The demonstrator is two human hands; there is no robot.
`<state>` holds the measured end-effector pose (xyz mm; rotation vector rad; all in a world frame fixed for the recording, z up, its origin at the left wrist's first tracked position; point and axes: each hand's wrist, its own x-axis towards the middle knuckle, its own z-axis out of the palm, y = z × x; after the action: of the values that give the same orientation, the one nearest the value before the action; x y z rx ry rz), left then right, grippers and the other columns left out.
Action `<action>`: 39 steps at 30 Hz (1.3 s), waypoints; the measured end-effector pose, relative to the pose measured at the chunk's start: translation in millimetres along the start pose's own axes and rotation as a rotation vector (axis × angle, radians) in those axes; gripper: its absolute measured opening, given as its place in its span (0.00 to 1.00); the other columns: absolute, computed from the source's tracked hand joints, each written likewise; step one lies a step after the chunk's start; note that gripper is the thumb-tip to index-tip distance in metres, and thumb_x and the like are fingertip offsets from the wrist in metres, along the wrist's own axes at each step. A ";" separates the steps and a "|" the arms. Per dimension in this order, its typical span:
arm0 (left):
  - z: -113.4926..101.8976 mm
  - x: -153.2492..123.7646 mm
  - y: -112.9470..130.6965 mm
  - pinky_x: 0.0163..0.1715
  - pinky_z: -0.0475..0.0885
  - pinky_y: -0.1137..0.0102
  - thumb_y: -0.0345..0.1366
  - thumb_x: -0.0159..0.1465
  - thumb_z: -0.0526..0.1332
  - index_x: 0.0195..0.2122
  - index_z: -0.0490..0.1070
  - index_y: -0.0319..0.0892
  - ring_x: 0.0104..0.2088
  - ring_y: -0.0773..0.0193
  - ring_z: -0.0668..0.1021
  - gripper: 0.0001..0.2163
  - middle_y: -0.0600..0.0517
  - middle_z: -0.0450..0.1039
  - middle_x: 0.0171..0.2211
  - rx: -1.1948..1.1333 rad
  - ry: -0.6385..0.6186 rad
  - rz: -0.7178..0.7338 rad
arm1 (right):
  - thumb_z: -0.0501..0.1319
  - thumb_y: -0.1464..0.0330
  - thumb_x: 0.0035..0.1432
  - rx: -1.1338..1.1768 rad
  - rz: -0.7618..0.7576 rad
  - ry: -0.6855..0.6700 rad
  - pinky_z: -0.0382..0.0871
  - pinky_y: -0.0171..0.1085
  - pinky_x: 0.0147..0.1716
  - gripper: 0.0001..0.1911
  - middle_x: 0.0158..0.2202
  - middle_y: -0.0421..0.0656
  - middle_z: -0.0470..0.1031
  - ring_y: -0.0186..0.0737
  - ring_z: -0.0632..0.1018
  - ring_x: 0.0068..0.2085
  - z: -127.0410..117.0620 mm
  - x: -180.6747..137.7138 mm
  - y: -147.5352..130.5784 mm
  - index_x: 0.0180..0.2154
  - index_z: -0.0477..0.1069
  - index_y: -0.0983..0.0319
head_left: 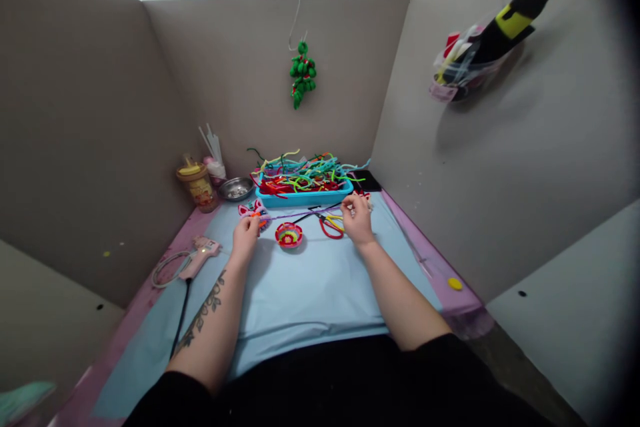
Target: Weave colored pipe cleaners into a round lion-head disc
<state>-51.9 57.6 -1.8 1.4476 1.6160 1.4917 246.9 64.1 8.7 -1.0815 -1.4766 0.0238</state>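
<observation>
A purple pipe cleaner is stretched nearly level between my two hands, above the blue table cover. My left hand pinches its left end, and my right hand pinches the other end with thumb and finger. Below the strand, between the hands, sits a small round coiled piece in red, yellow and other colours. Scissors with red and yellow handles lie close to my right hand. Behind my left hand is a colourful fuzzy piece, partly hidden.
A blue tray heaped with pipe cleaners stands at the back. To the left are a glue gun with its cord, a metal bowl and a lidded cup. Partitions enclose three sides; a green ornament hangs at the back.
</observation>
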 end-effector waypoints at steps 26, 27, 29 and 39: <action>32.5 -53.7 42.0 0.26 0.65 0.73 0.46 0.57 0.60 0.25 0.69 0.40 0.24 0.67 0.70 0.13 0.53 0.69 0.22 -0.283 -0.307 0.118 | 0.60 0.67 0.56 0.051 -0.100 -0.572 0.59 0.39 0.43 0.06 0.34 0.41 0.78 0.39 0.73 0.40 41.2 -34.3 -72.3 0.34 0.76 0.58; 32.1 -53.4 41.5 0.26 0.66 0.72 0.46 0.57 0.61 0.26 0.70 0.40 0.24 0.67 0.70 0.13 0.53 0.70 0.22 -0.294 -0.319 0.110 | 0.60 0.68 0.56 0.064 -0.095 -0.575 0.60 0.39 0.43 0.06 0.33 0.41 0.78 0.39 0.73 0.39 40.8 -33.6 -71.9 0.33 0.76 0.58; 30.8 -52.6 40.1 0.27 0.67 0.72 0.46 0.57 0.61 0.30 0.72 0.40 0.26 0.66 0.72 0.13 0.51 0.73 0.26 -0.317 -0.338 0.109 | 0.60 0.68 0.56 0.078 -0.082 -0.571 0.60 0.39 0.42 0.06 0.32 0.41 0.78 0.39 0.73 0.38 39.3 -31.4 -70.8 0.32 0.76 0.58; 25.8 -50.4 36.6 0.33 0.71 0.69 0.35 0.60 0.60 0.40 0.75 0.47 0.38 0.63 0.74 0.08 0.47 0.71 0.41 0.023 -0.098 0.677 | 0.60 0.71 0.54 0.054 -0.107 -0.565 0.60 0.38 0.41 0.06 0.30 0.40 0.77 0.39 0.72 0.38 33.7 -28.6 -70.2 0.30 0.76 0.57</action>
<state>-0.7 15.7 10.5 2.1792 1.1291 1.7002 174.0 26.1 19.1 -0.9932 -2.0242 0.3142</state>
